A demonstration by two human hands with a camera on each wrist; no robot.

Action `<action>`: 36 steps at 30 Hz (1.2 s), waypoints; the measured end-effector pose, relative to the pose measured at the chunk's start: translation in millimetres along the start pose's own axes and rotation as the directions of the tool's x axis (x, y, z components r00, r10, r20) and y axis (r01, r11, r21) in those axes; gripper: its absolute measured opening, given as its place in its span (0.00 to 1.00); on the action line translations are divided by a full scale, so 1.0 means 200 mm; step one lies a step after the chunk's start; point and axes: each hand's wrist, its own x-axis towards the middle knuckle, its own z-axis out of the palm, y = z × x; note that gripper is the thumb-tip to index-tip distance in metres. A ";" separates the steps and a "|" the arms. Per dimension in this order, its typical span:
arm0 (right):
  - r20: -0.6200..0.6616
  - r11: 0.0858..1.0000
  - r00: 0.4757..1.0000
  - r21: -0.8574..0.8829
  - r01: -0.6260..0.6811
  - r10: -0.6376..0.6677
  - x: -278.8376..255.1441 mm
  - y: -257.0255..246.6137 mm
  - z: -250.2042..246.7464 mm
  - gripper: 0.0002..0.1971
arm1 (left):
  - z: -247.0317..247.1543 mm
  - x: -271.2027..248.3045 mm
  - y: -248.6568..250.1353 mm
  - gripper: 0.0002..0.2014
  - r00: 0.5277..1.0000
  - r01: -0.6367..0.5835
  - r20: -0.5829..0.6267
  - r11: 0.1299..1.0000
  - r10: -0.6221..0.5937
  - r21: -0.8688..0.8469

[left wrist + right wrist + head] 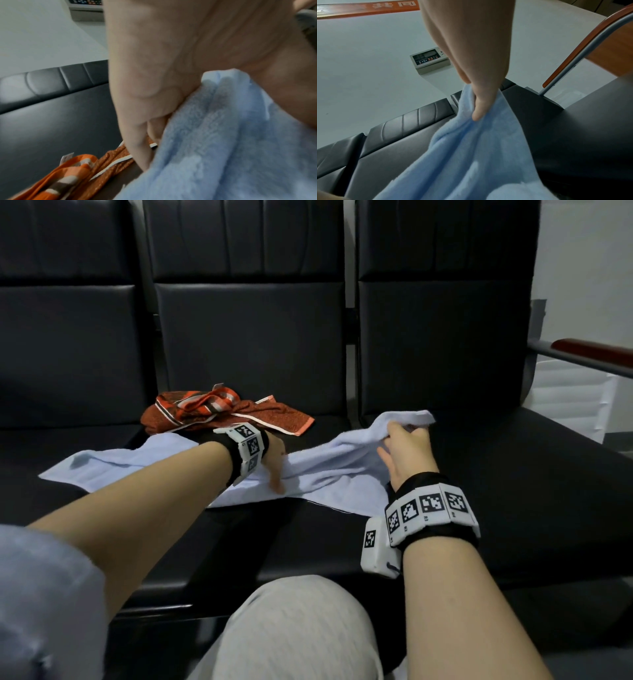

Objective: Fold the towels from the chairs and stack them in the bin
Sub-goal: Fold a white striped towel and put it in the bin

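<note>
A light blue towel point(137, 467) lies spread across two black seats. My left hand point(275, 470) comes down on its middle; in the left wrist view the blue towel point(223, 148) is bunched between thumb and fingers of that hand point(154, 67). My right hand point(407, 443) grips the towel's right end and holds it lifted off the seat. In the right wrist view, the blue towel point(471, 162) hangs from the fingers point(479, 105). A crumpled orange patterned towel point(219, 412) lies just behind the left hand, also seen as an orange towel point(77, 175) under the fingers. No bin shows.
A row of black padded seats point(445, 344) with backrests fills the view. A metal armrest with a wooden top point(596, 354) bounds the right seat; a white ribbed object point(565, 402) stands beyond it. My grey-trousered knee point(291, 628) is against the seat front. A control panel point(429, 59) hangs on the wall.
</note>
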 end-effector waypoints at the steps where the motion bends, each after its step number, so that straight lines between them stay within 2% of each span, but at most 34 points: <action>1: 0.022 1.000 1.000 -0.018 -0.013 0.014 0.00 -0.01 0.01 0.17 | 0.00 0.00 0.00 0.29 1.000 -0.010 0.023 1.000 0.011 -0.027; 4: 0.067 0.995 0.997 -0.091 -0.027 0.033 -0.01 -0.01 0.00 0.21 | -0.01 0.01 0.02 0.25 0.997 -0.057 0.034 0.986 0.063 -0.157; 6: 0.105 0.989 0.993 -0.142 -0.031 0.046 -0.03 -0.01 -0.01 0.23 | -0.02 0.00 0.04 0.23 0.993 -0.097 0.028 0.935 0.113 -0.340; 7: 0.122 0.989 0.991 -0.146 -0.032 0.050 -0.03 0.00 -0.02 0.22 | -0.03 0.00 0.05 0.23 0.989 -0.115 0.031 0.885 0.145 -0.451; 9: 0.158 0.988 0.987 -0.153 -0.019 0.044 -0.05 -0.01 -0.04 0.12 | -0.06 -0.01 0.08 0.21 0.986 -0.133 -0.006 0.777 0.164 -0.615; 11: 0.175 0.984 0.983 -0.178 -0.030 0.061 -0.06 -0.03 -0.06 0.08 | -0.08 -0.04 0.12 0.25 0.985 -0.149 -0.052 0.670 0.163 -0.727; 13: 0.195 0.974 0.976 -0.222 -0.050 0.094 -0.08 -0.04 -0.06 0.11 | -0.11 -0.03 0.16 0.28 0.985 -0.152 -0.081 0.536 0.153 -0.830; 16: 0.227 0.937 0.962 -0.343 -0.068 0.153 -0.10 -0.03 -0.06 0.17 | -0.15 -0.08 0.22 0.08 0.980 -0.147 -0.084 0.367 0.181 -0.919; 18: 0.266 0.918 0.945 -0.390 -0.078 0.193 -0.11 -0.03 -0.06 0.22 | -0.18 -0.10 0.27 0.09 0.971 -0.143 -0.074 0.301 0.229 -0.943; 21: 0.306 0.924 0.923 -0.367 -0.110 0.232 -0.13 -0.01 -0.04 0.28 | -0.21 -0.11 0.32 0.15 0.960 -0.090 -0.036 0.186 0.278 -0.978; 23: 0.305 0.936 0.922 -0.327 -0.133 0.238 -0.13 -0.01 -0.02 0.27 | -0.22 -0.13 0.35 0.17 0.944 -0.069 -0.019 0.140 0.328 -0.988; 26: 0.240 0.953 0.955 -0.287 -0.100 0.173 -0.10 0.00 -0.04 0.23 | -0.21 -0.14 0.37 0.10 0.932 -0.121 -0.075 0.107 0.355 -0.987; 29: 0.143 0.967 0.981 -0.235 -0.095 0.132 -0.08 -0.02 -0.07 0.17 | -0.20 -0.10 0.35 0.10 0.950 -0.177 -0.148 0.084 0.277 -0.981; 33: -0.003 0.936 0.989 -0.321 -0.143 0.150 -0.06 -0.09 -0.11 0.20 | -0.18 -0.06 0.30 0.07 0.973 -0.190 -0.184 0.027 0.139 -0.981; 36: -0.039 0.967 0.994 -0.230 -0.108 0.102 -0.06 -0.09 -0.15 0.18 | -0.17 -0.04 0.26 0.10 0.972 -0.235 -0.235 0.094 0.003 -0.968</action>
